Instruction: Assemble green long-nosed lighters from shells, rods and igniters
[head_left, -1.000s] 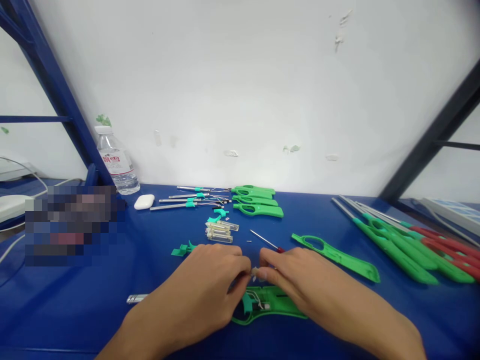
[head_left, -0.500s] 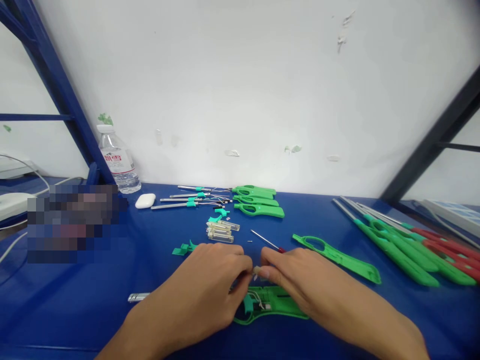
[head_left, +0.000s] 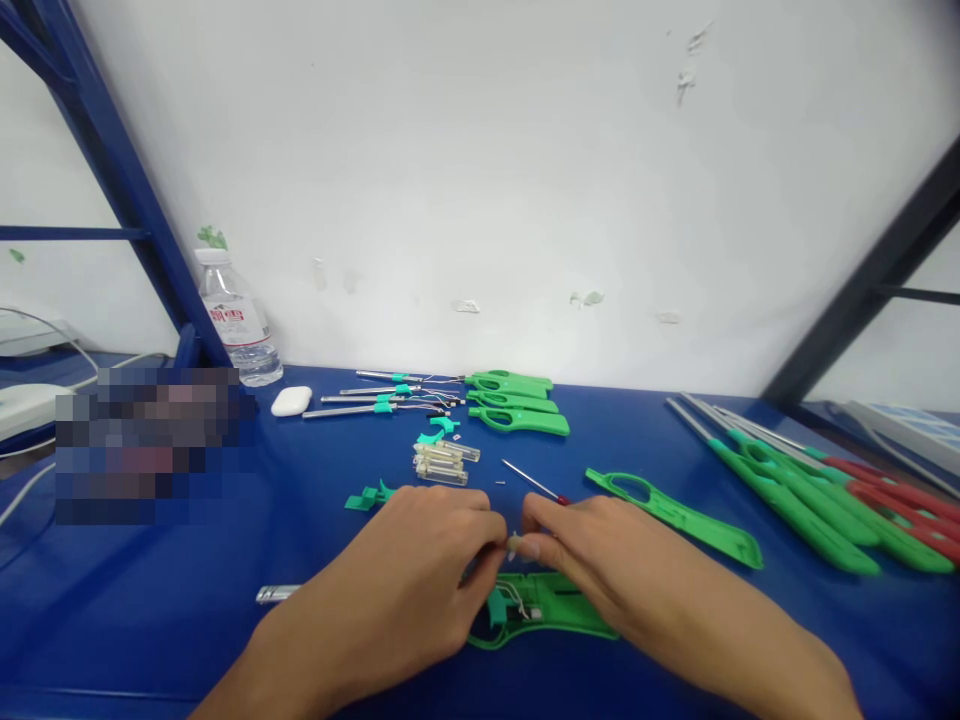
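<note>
My left hand and my right hand meet above the table with fingers pinched together. Between their fingertips shows a small pale piece, mostly hidden; its kind cannot be made out. Just below lies an opened green lighter handle half, holding a teal trigger, thin wires and a small dark part. A metal lighter tube sticks out left of my left forearm. Beyond my right hand lies a screwdriver with a red handle, partly covered. A tiny screw rests near its tip.
Clear fuel tanks and teal triggers lie ahead. Behind them are green handle halves and wired metal tubes. Another handle half is at right, beside several long lighters. A white case and bottle stand back left.
The small pale piece at my fingertips has shifted or turned very slightly. Both hands stay almost where they were, and everything on the table lies as before.
</note>
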